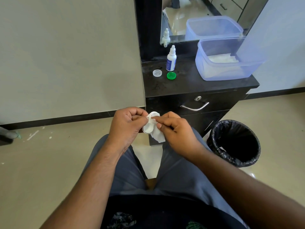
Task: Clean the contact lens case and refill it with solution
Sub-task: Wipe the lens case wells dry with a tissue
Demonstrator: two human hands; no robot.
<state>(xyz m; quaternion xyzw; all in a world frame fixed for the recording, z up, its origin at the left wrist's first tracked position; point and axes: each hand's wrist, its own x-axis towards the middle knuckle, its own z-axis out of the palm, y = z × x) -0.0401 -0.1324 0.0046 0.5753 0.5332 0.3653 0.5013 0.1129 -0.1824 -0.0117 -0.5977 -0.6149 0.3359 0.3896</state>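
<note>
Above the tiled floor [49, 162], left hand [127, 124] pinches the near-upright case [149, 124]; right hand [176, 129] pinches tissue [158, 135].

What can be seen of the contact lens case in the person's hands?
The contact lens case is white plastic, with two round wells joined side by side and both caps off. It is held above the lap, tilted: the left hand pinches its edge, while the right hand presses a white tissue against it.

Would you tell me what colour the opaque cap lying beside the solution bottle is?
Green cap, in the head view.
</note>
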